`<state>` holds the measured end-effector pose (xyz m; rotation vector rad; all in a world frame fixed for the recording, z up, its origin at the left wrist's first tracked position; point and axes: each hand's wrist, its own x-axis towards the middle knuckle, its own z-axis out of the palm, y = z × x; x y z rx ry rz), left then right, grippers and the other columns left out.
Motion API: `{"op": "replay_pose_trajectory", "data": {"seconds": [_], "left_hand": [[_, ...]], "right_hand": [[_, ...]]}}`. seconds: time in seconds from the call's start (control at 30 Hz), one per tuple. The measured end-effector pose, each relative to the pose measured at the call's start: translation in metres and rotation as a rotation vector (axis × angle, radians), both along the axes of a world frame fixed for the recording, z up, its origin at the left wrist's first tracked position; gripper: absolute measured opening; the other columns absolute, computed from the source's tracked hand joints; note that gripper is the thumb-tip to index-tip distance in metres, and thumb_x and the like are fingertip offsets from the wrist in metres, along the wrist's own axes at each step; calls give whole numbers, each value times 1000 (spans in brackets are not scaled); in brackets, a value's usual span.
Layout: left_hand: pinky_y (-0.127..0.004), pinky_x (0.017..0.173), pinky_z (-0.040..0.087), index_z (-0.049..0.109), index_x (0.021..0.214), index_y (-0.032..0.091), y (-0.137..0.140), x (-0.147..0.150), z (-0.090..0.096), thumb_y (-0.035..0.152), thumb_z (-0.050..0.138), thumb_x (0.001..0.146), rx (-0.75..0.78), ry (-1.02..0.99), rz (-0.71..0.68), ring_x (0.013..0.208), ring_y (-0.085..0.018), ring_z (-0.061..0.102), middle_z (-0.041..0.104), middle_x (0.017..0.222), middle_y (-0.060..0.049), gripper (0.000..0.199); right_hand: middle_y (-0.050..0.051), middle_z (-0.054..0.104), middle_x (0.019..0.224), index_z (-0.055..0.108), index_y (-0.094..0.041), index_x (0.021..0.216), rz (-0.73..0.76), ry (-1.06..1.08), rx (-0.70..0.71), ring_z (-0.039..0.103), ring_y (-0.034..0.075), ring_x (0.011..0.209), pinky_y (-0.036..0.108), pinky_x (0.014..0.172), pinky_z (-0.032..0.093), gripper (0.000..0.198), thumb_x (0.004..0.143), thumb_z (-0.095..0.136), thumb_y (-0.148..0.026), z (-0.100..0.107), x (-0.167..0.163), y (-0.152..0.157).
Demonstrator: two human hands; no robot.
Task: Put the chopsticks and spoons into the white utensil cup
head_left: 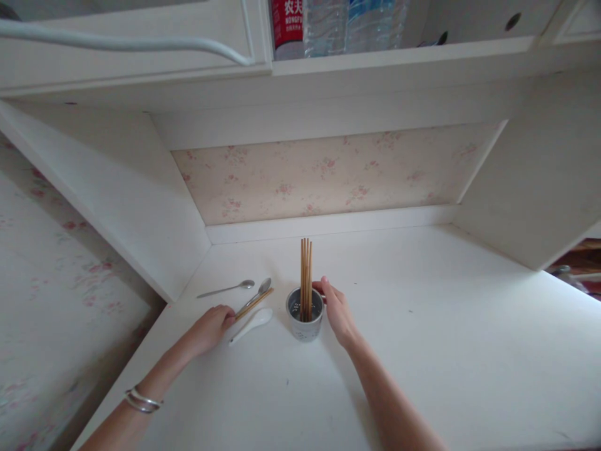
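A perforated metal utensil holder stands upright on the white desk, with several wooden chopsticks upright in it. My right hand is closed on the holder's right side; its fingertips are partly hidden behind the rim. To the left, the fingers of my left hand are pinched around the near end of wooden chopsticks lying at a slant. A metal spoon lies alongside them, its handle reaching to my left fingertips. Nearer to me is a white spoon, and another metal spoon rests farther back.
The white desk has side panels left and right, with a flowered back wall. Overhead runs a shelf carrying plastic bottles. A white cable crosses the upper left.
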<state>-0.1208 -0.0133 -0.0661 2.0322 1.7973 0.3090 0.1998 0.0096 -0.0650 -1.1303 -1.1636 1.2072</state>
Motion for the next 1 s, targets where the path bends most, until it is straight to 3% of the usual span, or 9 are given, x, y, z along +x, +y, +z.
{"op": "replay_pose_trajectory", "data": {"seconds": [0.2, 0.33, 0.47, 0.6, 0.7, 0.77, 1.0], "left_hand": [[-32, 72, 44, 64, 84, 19, 1, 9, 14, 46, 45, 82, 17, -93, 66, 80, -25, 63, 70, 85, -9, 33], [-34, 75, 45, 63, 91, 19, 1, 27, 49, 47, 48, 82, 90, -204, 130, 81, -24, 63, 69, 85, -6, 32], [-34, 79, 48, 56, 117, 17, -5, 62, 92, 46, 55, 83, 159, -584, 176, 80, -19, 63, 66, 91, -4, 45], [-36, 85, 50, 58, 114, 18, -9, 104, 116, 38, 64, 81, 114, -1026, 67, 82, -16, 64, 63, 91, -1, 39], [-38, 86, 52, 59, 102, 19, -5, 130, 118, 33, 69, 79, 75, -1253, 36, 85, -17, 66, 62, 91, 0, 29], [-38, 85, 53, 58, 99, 19, 1, 143, 114, 33, 69, 79, 84, -1290, 49, 85, -17, 67, 63, 90, 0, 27], [-34, 89, 50, 66, 97, 17, 22, 156, 71, 44, 62, 82, 196, -976, 120, 89, -19, 67, 72, 90, -6, 31]], "right_hand": [[10, 72, 97, 73, -16, 96, 42, -12, -7, 62, 24, 92, 35, 82, 45, 66, 86, 35, -70, 1, 1, 0], [11, 71, 100, 72, -15, 97, 53, -27, -20, 62, 24, 94, 35, 83, 44, 68, 88, 30, -68, 4, 1, -1], [10, 72, 98, 72, -16, 96, 56, -17, -23, 62, 24, 93, 35, 83, 43, 68, 89, 29, -68, 5, 0, -3], [10, 72, 99, 72, -16, 97, 47, 3, -28, 63, 24, 94, 35, 83, 43, 67, 89, 30, -68, 6, -1, -4], [11, 72, 101, 71, -15, 98, 51, 4, -25, 63, 25, 94, 36, 83, 43, 69, 89, 28, -68, 6, 0, -3], [12, 72, 102, 71, -15, 100, 52, -2, -22, 63, 25, 95, 36, 83, 43, 68, 90, 28, -67, 6, 0, -3], [12, 71, 103, 71, -16, 102, 71, 25, 9, 63, 24, 96, 38, 86, 44, 65, 91, 29, -65, 0, 1, 1]]}}
